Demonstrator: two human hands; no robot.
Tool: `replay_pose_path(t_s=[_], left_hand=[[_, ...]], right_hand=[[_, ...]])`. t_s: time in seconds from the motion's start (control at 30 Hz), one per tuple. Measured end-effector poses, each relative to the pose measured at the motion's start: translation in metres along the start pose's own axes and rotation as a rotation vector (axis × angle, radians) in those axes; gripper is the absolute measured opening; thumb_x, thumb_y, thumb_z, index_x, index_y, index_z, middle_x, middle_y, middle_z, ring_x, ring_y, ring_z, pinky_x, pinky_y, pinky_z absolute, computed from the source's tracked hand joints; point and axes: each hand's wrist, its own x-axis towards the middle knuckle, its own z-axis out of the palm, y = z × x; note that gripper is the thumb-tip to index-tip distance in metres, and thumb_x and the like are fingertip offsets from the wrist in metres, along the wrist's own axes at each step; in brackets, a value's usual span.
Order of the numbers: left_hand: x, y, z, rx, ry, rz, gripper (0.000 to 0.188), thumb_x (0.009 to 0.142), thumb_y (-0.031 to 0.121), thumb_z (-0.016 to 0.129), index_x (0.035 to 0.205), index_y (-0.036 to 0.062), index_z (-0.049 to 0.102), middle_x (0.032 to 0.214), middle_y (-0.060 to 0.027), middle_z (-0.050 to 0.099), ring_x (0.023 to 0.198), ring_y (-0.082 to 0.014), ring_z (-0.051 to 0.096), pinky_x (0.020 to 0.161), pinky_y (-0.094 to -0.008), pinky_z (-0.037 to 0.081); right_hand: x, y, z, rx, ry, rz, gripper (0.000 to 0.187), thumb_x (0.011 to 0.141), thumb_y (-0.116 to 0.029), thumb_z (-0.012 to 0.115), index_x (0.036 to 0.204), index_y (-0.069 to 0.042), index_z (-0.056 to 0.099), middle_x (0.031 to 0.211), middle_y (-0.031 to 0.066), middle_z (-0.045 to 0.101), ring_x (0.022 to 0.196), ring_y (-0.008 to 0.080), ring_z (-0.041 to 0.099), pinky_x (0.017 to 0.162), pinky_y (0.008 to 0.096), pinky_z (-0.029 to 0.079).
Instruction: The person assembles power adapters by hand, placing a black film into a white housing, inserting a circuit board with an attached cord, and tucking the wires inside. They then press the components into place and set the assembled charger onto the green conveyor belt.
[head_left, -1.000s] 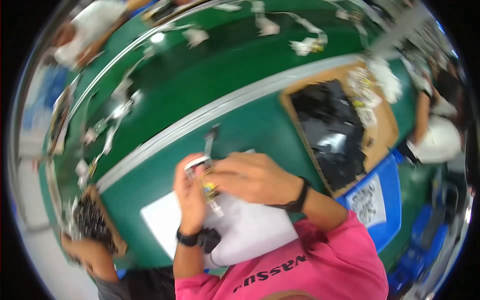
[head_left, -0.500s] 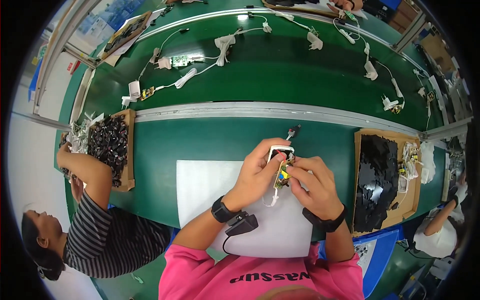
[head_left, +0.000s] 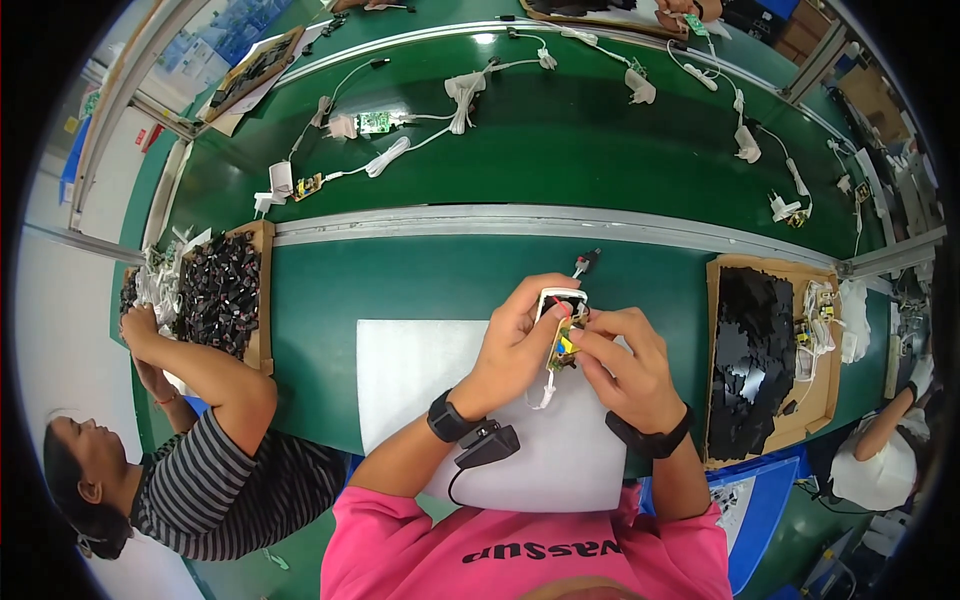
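Note:
Over a white foam sheet (head_left: 400, 370), my left hand (head_left: 515, 345) grips a white power adapter housing (head_left: 543, 305), its open side facing up. Red and black wires show inside. A small circuit board (head_left: 562, 350) with yellow and blue parts lies between my hands, partly hidden by fingers. My right hand (head_left: 632, 362) pinches the board at its right side with thumb and fingers. A white cable (head_left: 547, 390) hangs from the board's near end. Beyond the housing, a short lead ends in a black connector (head_left: 590, 261).
On the left stands a carton of black connectors (head_left: 218, 290) beside a co-worker in a striped shirt (head_left: 200, 490). A cardboard tray (head_left: 825, 395) at the right holds black sheet pieces and boards. Behind a metal rail (head_left: 480, 222), a green conveyor (head_left: 560, 140) carries cabled adapters.
The adapters on the conveyor have shifted slightly right. The striped-shirt co-worker's arm has lowered and swung toward me. My hands stay almost in place around the housing and board.

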Motion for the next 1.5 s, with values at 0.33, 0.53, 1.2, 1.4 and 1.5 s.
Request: replay_pose_path(t_s=[0.33, 0.53, 1.2, 1.4, 1.5], left_hand=[[0.008, 0.004, -0.004, -0.127, -0.007, -0.05, 0.026, 0.101, 0.016, 0.042, 0.125, 0.0082, 0.043, 0.104, -0.0206, 0.065, 0.08, -0.0202, 0.066, 0.068, -0.0292, 0.054], [0.005, 0.007, -0.006, -0.151, 0.021, -0.071, 0.025, 0.1, 0.018, 0.043, 0.124, 0.0086, 0.043, 0.104, -0.0219, 0.065, 0.08, -0.0212, 0.066, 0.068, -0.0305, 0.055], [0.003, 0.006, -0.008, 0.057, 0.043, 0.014, 0.027, 0.097, 0.004, 0.044, 0.123, 0.0019, 0.05, 0.098, -0.0077, 0.065, 0.084, -0.0069, 0.06, 0.067, -0.0209, 0.05], [0.003, 0.009, -0.007, 0.02, 0.056, 0.009, 0.026, 0.097, 0.005, 0.047, 0.122, 0.002, 0.053, 0.097, -0.0039, 0.064, 0.08, -0.005, 0.058, 0.066, -0.0203, 0.048], [0.001, 0.008, -0.007, -0.007, 0.064, 0.021, 0.026, 0.097, 0.006, 0.047, 0.122, 0.0019, 0.053, 0.098, -0.0044, 0.064, 0.081, -0.0057, 0.059, 0.066, -0.0207, 0.049]], right_hand=[[-0.012, 0.008, -0.02, 1.092, 0.348, 0.474, 0.02, 0.082, -0.006, 0.067, 0.071, -0.004, 0.05, 0.068, 0.0064, 0.055, 0.057, 0.0177, 0.054, 0.045, 0.0262, 0.038], [0.007, -0.034, -0.05, 1.268, 0.163, 0.346, 0.042, 0.085, -0.018, 0.068, 0.057, -0.008, 0.038, 0.046, -0.0003, 0.038, 0.038, 0.012, 0.039, 0.037, 0.0247, 0.023], [0.02, -0.011, -0.007, 0.118, -0.127, 0.128, 0.031, 0.071, 0.006, 0.07, 0.099, -0.002, 0.058, 0.104, 0.0129, 0.056, 0.084, 0.0257, 0.058, 0.064, 0.0317, 0.05], [0.021, -0.009, -0.003, 0.118, -0.112, 0.075, 0.033, 0.071, 0.008, 0.069, 0.101, -0.002, 0.059, 0.102, 0.0122, 0.057, 0.085, 0.0288, 0.059, 0.07, 0.0344, 0.051], [0.019, -0.013, -0.001, 0.095, -0.092, 0.072, 0.034, 0.071, 0.008, 0.069, 0.101, -0.002, 0.059, 0.1, 0.0122, 0.057, 0.085, 0.0293, 0.059, 0.07, 0.035, 0.05]])
